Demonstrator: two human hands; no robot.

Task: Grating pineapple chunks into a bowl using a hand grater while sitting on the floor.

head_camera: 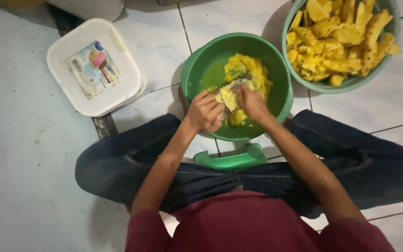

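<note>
Overhead, head view: the person sits on the floor, legs in dark trousers spread around a green bowl [197, 70]. Both hands work inside it, over the near rim.

Left hand [204, 112]: fingers curled shut around the near-left end of a flat grater [235, 88]. Right hand [253, 103]: fingers closed on a pale yellow pineapple piece [228, 97], pressing it against the grater face. The exact finger spread of the right hand cannot be told; it is seen from the back.

Grater orientation: long axis runs from near-left to far-right, tilted, with the far end pointing into a heap of yellow pulp [253, 70] in the bowl. The metal is mostly covered by fruit and the two hands.

A second, paler green bowl [350, 84] stands at the far right, just beside the first, and is filled with peeled pineapple chunks [341, 37]. A square white lidded tub [94, 65] with a picture label lies at the far left, well apart from the bowls. A green plastic handle-like part [232, 161] shows between the knees, below the bowl.

Surface: white floor tiles [155, 42] with dark grout lines; a lighter, plain grey area to the left. Lighting is dim.
</note>
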